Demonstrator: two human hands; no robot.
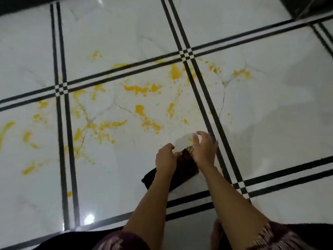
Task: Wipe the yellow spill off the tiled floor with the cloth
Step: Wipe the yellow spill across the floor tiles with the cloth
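Observation:
A dark brown cloth (185, 166) lies bunched on the white tiled floor (270, 109), near the bottom centre. My left hand (164, 158) rests on its left side with fingers curled onto the fabric. My right hand (204, 148) covers its right end, fingers spread and partly lifted over a pale wet patch. The yellow spill (142, 89) is splashed in many blotches and drops across the tiles beyond and to the left of the cloth, reaching the far left edge. Part of the cloth is hidden under my forearms.
Black double lines (209, 98) divide the glossy white tiles into a grid. My knees in dark patterned fabric (115, 240) fill the bottom edge. A dark object (306, 6) stands at the top right corner. A light glare (89, 218) reflects at the lower left.

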